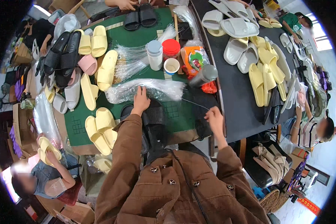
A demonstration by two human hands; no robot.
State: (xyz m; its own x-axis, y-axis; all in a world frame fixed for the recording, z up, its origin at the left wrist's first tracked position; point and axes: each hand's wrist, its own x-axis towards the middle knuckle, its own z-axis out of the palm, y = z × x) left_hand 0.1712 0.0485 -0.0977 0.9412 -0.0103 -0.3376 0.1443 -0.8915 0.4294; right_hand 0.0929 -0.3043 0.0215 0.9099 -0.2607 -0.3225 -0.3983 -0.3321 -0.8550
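Observation:
My left hand [141, 101] lies with its fingers stretched out on the near side of a bundle of thin clear plastic strands [162, 89]. The fingers do not wrap around the bundle. Off its right end runs a single strand [195, 104], pinched at the far tip by my right hand [214, 118]. Black slide sandals [154, 114] sit at the table edge just below my left hand, partly hidden by my forearm. A pair of yellow slides [101, 127] lies to their left.
Beyond the bundle stand a grey-lidded container [154, 55], a red-lidded jar [171, 47], a paper cup [171, 66] and a dark bottle [204, 75]. Slides pile up at left [65, 52] and on the black table [246, 52]. Several people work around, one holding yellow slides [48, 148].

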